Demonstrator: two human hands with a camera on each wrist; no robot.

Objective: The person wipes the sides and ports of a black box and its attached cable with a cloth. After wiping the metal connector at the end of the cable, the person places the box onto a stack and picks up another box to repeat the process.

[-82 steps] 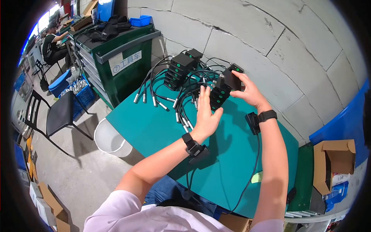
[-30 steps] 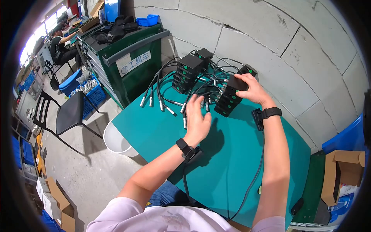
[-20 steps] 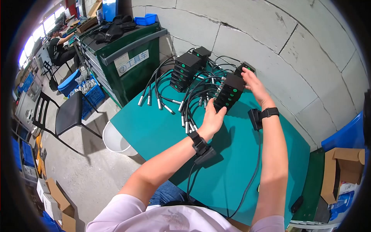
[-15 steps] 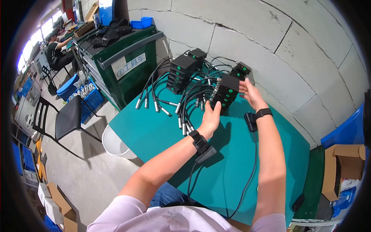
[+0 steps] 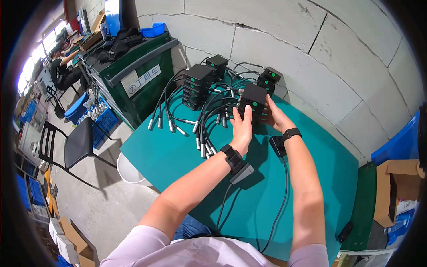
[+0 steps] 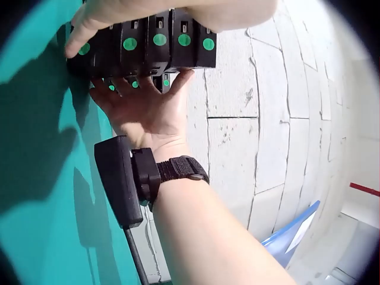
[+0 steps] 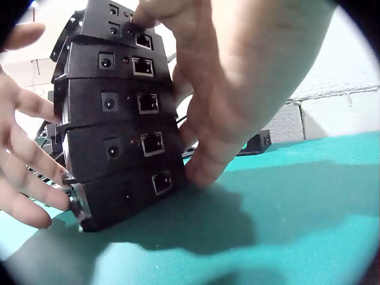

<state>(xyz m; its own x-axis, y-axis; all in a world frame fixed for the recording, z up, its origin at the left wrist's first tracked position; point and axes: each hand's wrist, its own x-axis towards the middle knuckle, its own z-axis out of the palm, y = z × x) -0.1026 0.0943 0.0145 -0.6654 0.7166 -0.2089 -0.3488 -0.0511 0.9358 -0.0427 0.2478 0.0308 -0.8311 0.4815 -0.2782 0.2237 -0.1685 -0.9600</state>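
A stack of several black electronic boxes (image 5: 254,94) with green dot stickers stands on the table between both hands. My left hand (image 5: 242,132) lies along its left side; the right wrist view shows those fingers (image 7: 27,148) spread and straight, tips at the stack's edge. My right hand (image 5: 276,116) holds the opposite side, its thumb on the upper front edge and the fingers reaching back along the side, partly hidden. In the right wrist view the boxes show round sockets and network ports (image 7: 148,103), and the lowest box (image 7: 127,199) sits skewed.
A second black stack (image 5: 198,73) stands left on the green table (image 5: 307,178), smaller box groups (image 5: 270,76) behind. Black cables with silver plugs (image 5: 202,144) spread leftward. A block wall (image 5: 275,40) borders the back, a green tool cart (image 5: 147,75) the left.
The right hand has come from atop the stack down to its right side. The left hand has moved from the cables to the left side. The stack looks straighter.
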